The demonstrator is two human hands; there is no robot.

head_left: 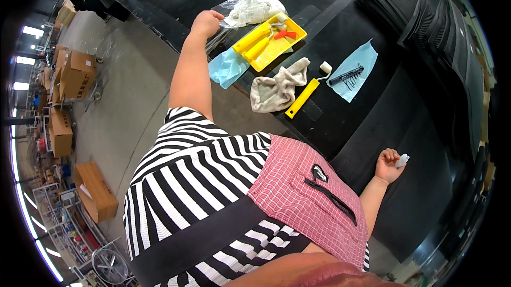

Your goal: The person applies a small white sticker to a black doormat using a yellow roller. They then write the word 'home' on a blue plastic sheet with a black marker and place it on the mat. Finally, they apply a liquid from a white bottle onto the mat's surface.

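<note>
Your left hand (206,22) rests fisted on the black bench (372,106) edge beside a clear plastic bag of white rags (254,6) and yellow tray (271,41), while your right hand (389,165) grips a small white object (403,160) near the bench's lower edge.

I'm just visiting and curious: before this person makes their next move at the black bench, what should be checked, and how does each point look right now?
1. Left hand free: ok, it rests closed at the bench edge beside the clear plastic bag of white rags, apparently holding nothing.
2. Right hand grip: ok, closed on a small white object; what it is, cannot tell.
3. Yellow paint tray steady: ok, flat on the bench with rollers inside.
4. Yellow-handled roller within reach: ok, lying beside the beige cloth.
5. Tray wet or dry: cannot tell.
</note>
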